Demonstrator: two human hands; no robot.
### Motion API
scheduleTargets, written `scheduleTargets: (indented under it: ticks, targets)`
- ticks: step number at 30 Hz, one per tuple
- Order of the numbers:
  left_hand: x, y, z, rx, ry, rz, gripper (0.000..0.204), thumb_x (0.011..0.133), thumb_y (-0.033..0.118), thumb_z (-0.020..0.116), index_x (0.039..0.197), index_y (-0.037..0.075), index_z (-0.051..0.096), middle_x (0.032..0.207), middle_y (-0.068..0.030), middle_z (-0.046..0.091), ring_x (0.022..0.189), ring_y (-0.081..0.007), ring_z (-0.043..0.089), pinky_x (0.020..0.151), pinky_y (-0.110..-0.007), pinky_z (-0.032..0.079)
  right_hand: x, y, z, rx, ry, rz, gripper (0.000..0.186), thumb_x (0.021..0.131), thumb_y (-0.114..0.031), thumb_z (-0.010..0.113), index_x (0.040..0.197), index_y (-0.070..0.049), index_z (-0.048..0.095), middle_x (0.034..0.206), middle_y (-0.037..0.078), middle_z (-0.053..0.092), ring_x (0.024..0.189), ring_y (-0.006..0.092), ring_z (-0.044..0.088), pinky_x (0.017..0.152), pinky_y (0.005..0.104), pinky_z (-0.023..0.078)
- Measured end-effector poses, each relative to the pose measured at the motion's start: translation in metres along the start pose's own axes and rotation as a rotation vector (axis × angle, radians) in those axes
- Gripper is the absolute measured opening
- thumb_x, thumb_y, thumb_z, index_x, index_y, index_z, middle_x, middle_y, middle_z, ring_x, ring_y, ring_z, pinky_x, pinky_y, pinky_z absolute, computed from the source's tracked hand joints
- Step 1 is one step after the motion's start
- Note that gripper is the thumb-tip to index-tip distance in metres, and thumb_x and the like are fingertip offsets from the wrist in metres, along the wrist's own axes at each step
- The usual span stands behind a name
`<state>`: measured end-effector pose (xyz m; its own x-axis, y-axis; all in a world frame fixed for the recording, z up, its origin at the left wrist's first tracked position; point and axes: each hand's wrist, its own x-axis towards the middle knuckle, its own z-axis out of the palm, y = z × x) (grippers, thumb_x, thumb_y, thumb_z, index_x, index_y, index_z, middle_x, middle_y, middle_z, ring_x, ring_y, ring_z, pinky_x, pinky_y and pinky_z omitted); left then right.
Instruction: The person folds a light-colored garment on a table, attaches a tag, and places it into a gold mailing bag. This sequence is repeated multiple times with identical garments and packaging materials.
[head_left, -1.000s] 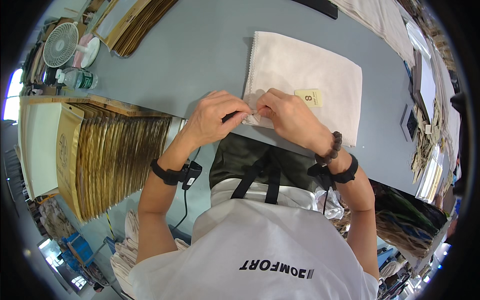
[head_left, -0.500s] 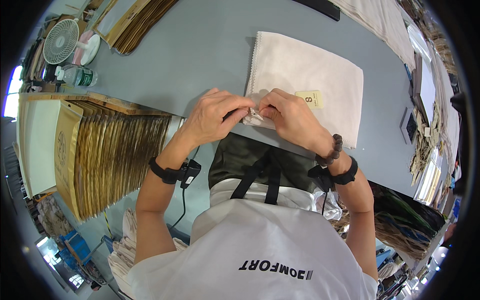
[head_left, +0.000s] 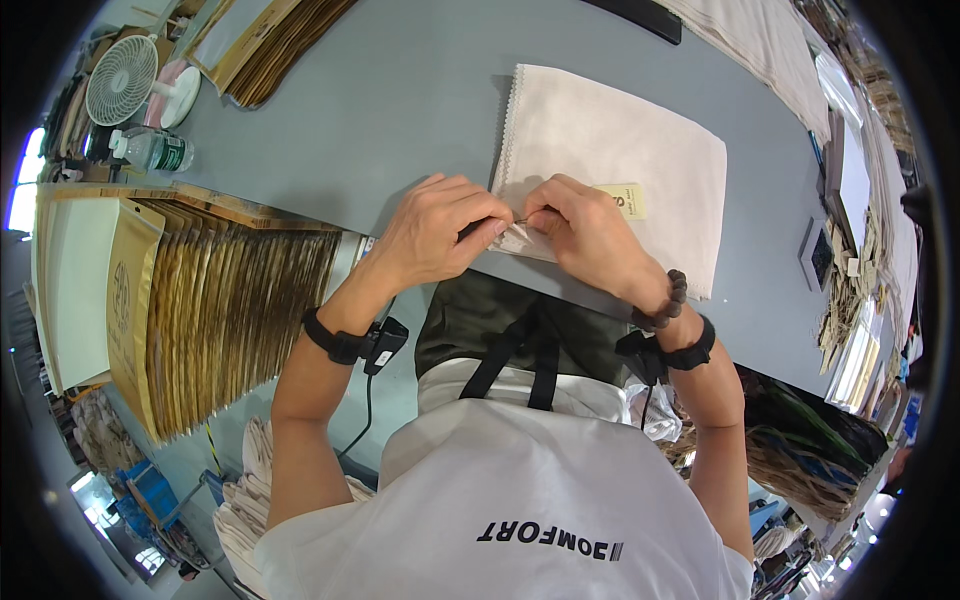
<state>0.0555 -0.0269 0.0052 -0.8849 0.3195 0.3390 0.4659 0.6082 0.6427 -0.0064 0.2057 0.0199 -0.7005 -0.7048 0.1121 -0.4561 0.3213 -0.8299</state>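
A folded cream cloth [head_left: 620,130] with a scalloped left edge lies on the grey table. Over its near left corner, my left hand [head_left: 450,232] and my right hand [head_left: 590,238] meet almost tip to tip. Thumb and forefinger of each are pinched together. Between the fingertips shows a short, thin dark cord [head_left: 521,222]; its ends are hidden in my fingers. A small pale-yellow tag [head_left: 631,200] rests on the cloth beside my right hand, which covers its left part. Whether the cord joins the tag cannot be seen.
Gold paper bags [head_left: 235,315] stand in a row at the left, with more bags [head_left: 275,60] at the far left. A water bottle [head_left: 155,151] and a white fan [head_left: 125,80] are near them. More cream cloth [head_left: 755,45] lies at the far right.
My right hand has shifted slightly and covers more of the tag. The cloth corner, bunched up at my fingertips before, lies flatter. My left hand has moved slightly right.
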Motion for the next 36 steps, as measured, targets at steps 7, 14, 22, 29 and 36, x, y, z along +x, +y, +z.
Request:
scheduleTargets:
  ticks: [7,14,22,29,36]
  targets:
    - [0.002,0.000,0.000,-0.037,-0.023,-0.022,0.005,0.093,0.012,0.075,0.092,0.008,0.073,0.085,-0.0036,0.073,0.076,-0.0259,0.063,0.075,-0.037,0.051,0.000,0.000,0.002,0.007,-0.039,0.005,0.011,0.090,0.006,0.065,0.098,-0.001,0.066,0.097,0.017,0.069,0.084,0.0411,0.069,0.074,0.0454,0.054]
    - [0.001,0.002,0.006,-0.089,0.015,-0.137,0.005,0.093,0.010,0.074,0.095,0.007,0.072,0.084,-0.0052,0.071,0.076,-0.0263,0.062,0.073,-0.038,0.051,0.002,0.000,0.005,0.122,-0.024,0.104,0.008,0.090,0.006,0.066,0.096,0.001,0.067,0.093,0.017,0.071,0.080,0.0388,0.068,0.073,0.0428,0.054]
    - [-0.003,0.008,0.022,-0.203,0.180,-0.255,0.010,0.094,0.010,0.076,0.102,0.006,0.072,0.088,-0.0061,0.071,0.076,-0.0214,0.066,0.071,-0.035,0.053,0.004,0.007,0.008,0.166,-0.010,0.141,0.003,0.095,0.000,0.068,0.096,0.002,0.068,0.083,0.015,0.069,0.072,0.0269,0.062,0.070,0.0363,0.052]
    - [-0.005,0.016,0.017,-0.230,0.230,-0.271,0.014,0.094,0.011,0.079,0.106,0.005,0.073,0.090,-0.0065,0.072,0.074,-0.0163,0.067,0.068,-0.030,0.054,0.004,0.014,-0.001,0.502,-0.110,0.436,0.014,0.108,-0.014,0.063,0.102,-0.002,0.066,0.079,-0.002,0.059,0.069,0.0064,0.051,0.059,0.0252,0.047]
    - [-0.004,0.019,0.017,-0.302,0.183,-0.340,0.008,0.094,0.008,0.076,0.098,0.002,0.075,0.080,-0.0019,0.071,0.065,-0.0064,0.058,0.059,-0.025,0.046,0.004,0.011,0.005,0.381,-0.042,0.314,0.012,0.101,-0.011,0.072,0.103,0.001,0.071,0.074,0.002,0.062,0.069,0.0089,0.055,0.064,0.0289,0.050]
